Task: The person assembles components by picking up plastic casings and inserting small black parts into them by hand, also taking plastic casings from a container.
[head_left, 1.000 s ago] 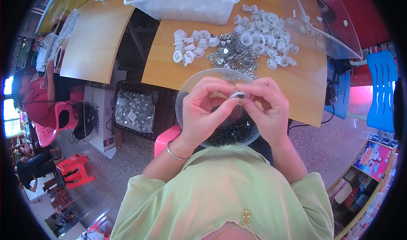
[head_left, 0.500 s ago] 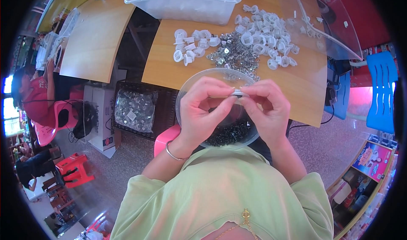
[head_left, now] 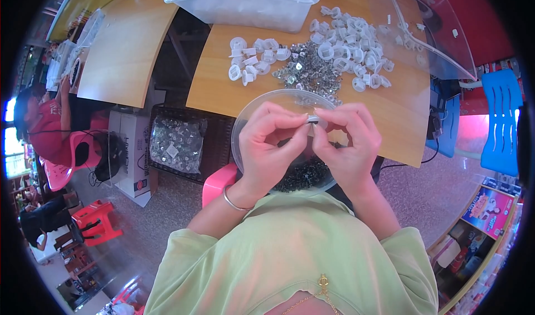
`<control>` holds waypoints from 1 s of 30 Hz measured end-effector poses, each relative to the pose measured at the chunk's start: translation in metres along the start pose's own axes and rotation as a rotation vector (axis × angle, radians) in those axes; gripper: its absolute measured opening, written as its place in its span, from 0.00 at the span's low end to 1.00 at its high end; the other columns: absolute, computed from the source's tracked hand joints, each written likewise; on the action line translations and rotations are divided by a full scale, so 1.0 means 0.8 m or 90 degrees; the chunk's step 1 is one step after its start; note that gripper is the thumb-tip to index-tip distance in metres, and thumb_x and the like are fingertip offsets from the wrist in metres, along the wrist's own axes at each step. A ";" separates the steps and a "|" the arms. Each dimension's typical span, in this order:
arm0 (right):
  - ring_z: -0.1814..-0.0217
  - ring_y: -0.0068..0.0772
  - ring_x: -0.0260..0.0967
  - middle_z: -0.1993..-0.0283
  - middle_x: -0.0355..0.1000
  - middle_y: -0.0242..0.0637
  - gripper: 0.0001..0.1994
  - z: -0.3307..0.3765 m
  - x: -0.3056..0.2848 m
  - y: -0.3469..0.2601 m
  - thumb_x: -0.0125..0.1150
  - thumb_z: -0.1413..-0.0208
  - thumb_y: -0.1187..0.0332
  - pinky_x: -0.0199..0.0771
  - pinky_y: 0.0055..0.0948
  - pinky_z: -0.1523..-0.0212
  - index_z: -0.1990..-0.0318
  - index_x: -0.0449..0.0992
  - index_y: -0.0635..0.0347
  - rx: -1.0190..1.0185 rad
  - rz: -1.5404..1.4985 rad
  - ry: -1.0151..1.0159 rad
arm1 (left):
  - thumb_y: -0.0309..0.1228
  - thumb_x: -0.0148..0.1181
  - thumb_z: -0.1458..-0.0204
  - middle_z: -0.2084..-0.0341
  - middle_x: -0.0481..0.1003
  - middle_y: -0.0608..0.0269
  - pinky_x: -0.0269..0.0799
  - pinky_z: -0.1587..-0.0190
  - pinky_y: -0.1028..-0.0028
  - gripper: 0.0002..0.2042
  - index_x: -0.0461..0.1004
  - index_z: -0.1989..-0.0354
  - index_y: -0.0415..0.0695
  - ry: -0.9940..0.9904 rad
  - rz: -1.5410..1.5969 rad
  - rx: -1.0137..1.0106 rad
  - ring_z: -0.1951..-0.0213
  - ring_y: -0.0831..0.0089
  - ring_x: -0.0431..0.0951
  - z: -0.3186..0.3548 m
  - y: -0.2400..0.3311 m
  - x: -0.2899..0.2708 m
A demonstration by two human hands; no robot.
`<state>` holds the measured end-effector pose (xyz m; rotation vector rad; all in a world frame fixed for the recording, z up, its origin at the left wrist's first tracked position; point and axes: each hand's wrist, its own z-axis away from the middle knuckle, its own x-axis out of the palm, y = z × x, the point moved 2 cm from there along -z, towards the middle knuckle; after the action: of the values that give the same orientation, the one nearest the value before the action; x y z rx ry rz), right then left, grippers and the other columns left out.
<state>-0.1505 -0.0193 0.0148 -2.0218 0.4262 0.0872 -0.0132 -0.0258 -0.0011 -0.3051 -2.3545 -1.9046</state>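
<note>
1. The left hand and the right hand meet fingertip to fingertip just above the clear round bowl, which serves here as the landmark. Both are curled nearly closed, pinching between them one small white-and-metal part.

2. That part sits over the far half of the bowl, held clear of its contents. It is too small to tell exactly how its two pieces fit.

3. To do this step well, I judge it best to keep the pinch light and square, press the pieces together over the bowl so a slip drops inside it, and keep the wrists close for steadiness.

4. The bowl is thin, transparent plastic with a smooth rim; under the hands it holds a dark, glinting mass of small metal pieces.

5. Just beyond the bowl, on the wooden desk, lies a loose heap of shiny grey metal clips, angular and reflective.

6. Around that heap are scattered white plastic caps, round, hollow and matte.

7. Farther from the bowl, at the desk's far edge, stands a white rectangular tub of more white pieces.

8. Far right of the bowl, a clear plastic lid rests tilted on the desk corner.

9. Left of the bowl, below desk level, a black crate holds a clear bag of metal parts.
</note>
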 end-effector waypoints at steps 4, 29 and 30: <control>0.74 0.21 0.68 0.72 0.66 0.32 0.13 -0.003 0.001 -0.003 0.64 0.64 0.82 0.73 0.20 0.73 0.66 0.77 0.60 -0.031 0.043 0.013 | 0.12 0.58 0.56 0.66 0.67 0.62 0.75 0.58 0.80 0.08 0.74 0.67 0.33 0.005 -0.007 0.011 0.63 0.76 0.75 0.000 0.002 0.003; 0.70 0.29 0.69 0.70 0.71 0.35 0.13 0.003 -0.013 0.007 0.69 0.63 0.80 0.70 0.23 0.70 0.68 0.74 0.60 -0.142 -0.049 0.000 | 0.13 0.62 0.60 0.70 0.72 0.58 0.74 0.69 0.77 0.10 0.73 0.68 0.36 -0.078 -0.215 0.294 0.63 0.64 0.78 -0.004 0.013 -0.003; 0.70 0.29 0.69 0.70 0.71 0.36 0.12 0.004 -0.014 0.009 0.68 0.63 0.80 0.70 0.23 0.71 0.68 0.74 0.60 -0.124 -0.037 -0.001 | 0.12 0.61 0.60 0.69 0.72 0.58 0.75 0.68 0.77 0.10 0.74 0.67 0.35 -0.083 -0.202 0.241 0.63 0.66 0.78 -0.003 0.012 -0.003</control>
<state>-0.1628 -0.0167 0.0103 -2.2246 0.3690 0.0980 -0.0090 -0.0267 0.0082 -0.0216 -2.9305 -1.5301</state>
